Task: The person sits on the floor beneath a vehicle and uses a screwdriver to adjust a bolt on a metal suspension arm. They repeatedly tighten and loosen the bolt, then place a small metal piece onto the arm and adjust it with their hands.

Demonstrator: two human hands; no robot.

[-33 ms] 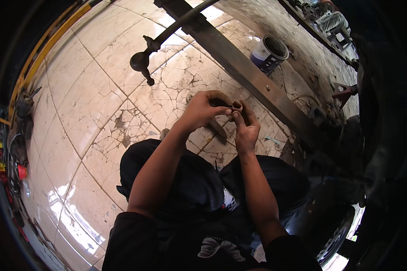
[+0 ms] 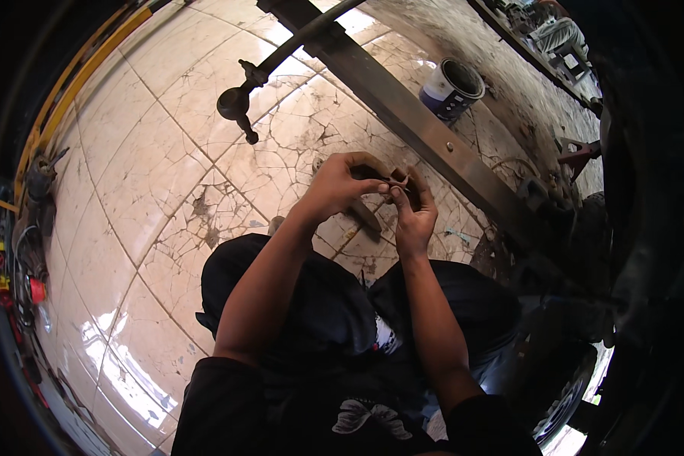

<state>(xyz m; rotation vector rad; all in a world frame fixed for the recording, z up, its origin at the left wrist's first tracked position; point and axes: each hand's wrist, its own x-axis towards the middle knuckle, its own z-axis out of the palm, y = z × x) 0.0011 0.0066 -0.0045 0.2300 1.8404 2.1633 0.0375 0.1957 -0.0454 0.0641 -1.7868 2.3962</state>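
Both hands meet in front of my knees on a small brown, curved piece [image 2: 400, 181], too covered by fingers to name. My left hand [image 2: 339, 187] is closed, with its thumb and fingertips pinching the near side of the piece. My right hand [image 2: 416, 216] is closed around the right side, its thumb tip close to the left thumb. Below the hands, a flat, dark, elongated object [image 2: 368, 219] shows partly, mostly hidden by my left hand.
A long metal beam [image 2: 403, 121] crosses diagonally beyond my hands. Over it, a rod with a ball joint [image 2: 234, 104] juts left. An open paint can [image 2: 450, 93] stands behind the beam. Cracked tiles [image 2: 152, 190] cover the floor. Tools [image 2: 36, 182] line the left; a person [image 2: 556, 34] is far right.
The small brown piece has turned slightly between my fingertips, and my right fingers have shifted a little. My left hand is nearly still.
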